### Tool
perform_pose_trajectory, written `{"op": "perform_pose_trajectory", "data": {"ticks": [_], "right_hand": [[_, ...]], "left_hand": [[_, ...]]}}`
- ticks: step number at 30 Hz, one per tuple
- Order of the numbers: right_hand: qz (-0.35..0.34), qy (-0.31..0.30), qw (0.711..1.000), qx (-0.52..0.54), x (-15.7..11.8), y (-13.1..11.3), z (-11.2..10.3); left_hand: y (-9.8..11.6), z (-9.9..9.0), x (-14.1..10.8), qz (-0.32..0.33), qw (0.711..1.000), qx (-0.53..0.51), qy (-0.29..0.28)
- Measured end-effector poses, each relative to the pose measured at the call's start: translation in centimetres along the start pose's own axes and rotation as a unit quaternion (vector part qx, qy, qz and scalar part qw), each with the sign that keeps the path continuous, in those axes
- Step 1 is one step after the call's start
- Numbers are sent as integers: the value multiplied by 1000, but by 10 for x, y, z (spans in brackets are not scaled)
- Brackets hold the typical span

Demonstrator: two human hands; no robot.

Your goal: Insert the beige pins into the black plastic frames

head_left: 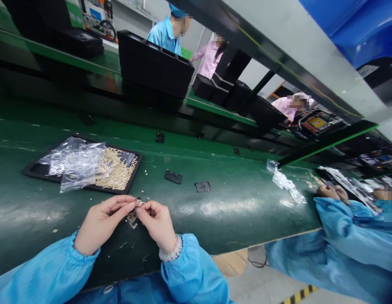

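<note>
Above the green bench, my left hand (104, 219) is closed in a pinch with thumb and forefinger at a small dark and pale part (139, 202). Touching the same part from the other side is my right hand (158, 221), also pinched. Fingertips hide most of it, so its kind does not show. Just below the fingers lies a tan sheet with cut-out shapes (132, 219). To the left, a black tray (40, 171) bears many thin beige strips (118, 171) and clear plastic bags (78, 164).
Two flat black plates, one solid (173, 177) and one with cut-outs (202, 186), lie ahead on the bench (240, 228). Small scraps are scattered about. A clear bag (286, 185) lies at right, near a co-worker's hands (332, 193). Black bins (154, 63) stand behind.
</note>
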State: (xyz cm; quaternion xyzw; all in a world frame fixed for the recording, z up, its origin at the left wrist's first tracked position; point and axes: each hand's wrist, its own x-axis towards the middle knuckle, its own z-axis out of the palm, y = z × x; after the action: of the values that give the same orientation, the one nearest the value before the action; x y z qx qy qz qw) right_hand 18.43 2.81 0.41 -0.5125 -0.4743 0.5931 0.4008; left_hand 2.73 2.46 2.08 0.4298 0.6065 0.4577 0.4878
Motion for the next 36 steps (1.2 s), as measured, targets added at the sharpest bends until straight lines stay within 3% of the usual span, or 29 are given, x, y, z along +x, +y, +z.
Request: {"op": "perform_pose_trajectory", "data": {"ticks": [11, 17, 25, 28, 30, 32, 36], "right_hand": [[18, -30, 998, 46, -3, 2, 10], [38, -35, 997, 50, -10, -8, -1], [87, -27, 993, 77, -11, -14, -4], [98, -42, 990, 88, -12, -15, -2], [82, -59, 992, 71, -15, -16, -2], [34, -51, 997, 43, -19, -19, -2], [-111, 32, 993, -33, -26, -26, -2]], "left_hand": [[-6, 8, 1, -36, 998, -59, 5], [-16, 1, 4, 38, 999, 24, -3], [-18, -2, -2, 168, 974, 150, -2], [-15, -2, -7, 177, 974, 139, -39], [-10, -1, -10, 166, 977, 118, -58], [-4, -1, -14, 176, 976, 120, -43], [5, -2, -23, 233, 954, 188, 15]]}}
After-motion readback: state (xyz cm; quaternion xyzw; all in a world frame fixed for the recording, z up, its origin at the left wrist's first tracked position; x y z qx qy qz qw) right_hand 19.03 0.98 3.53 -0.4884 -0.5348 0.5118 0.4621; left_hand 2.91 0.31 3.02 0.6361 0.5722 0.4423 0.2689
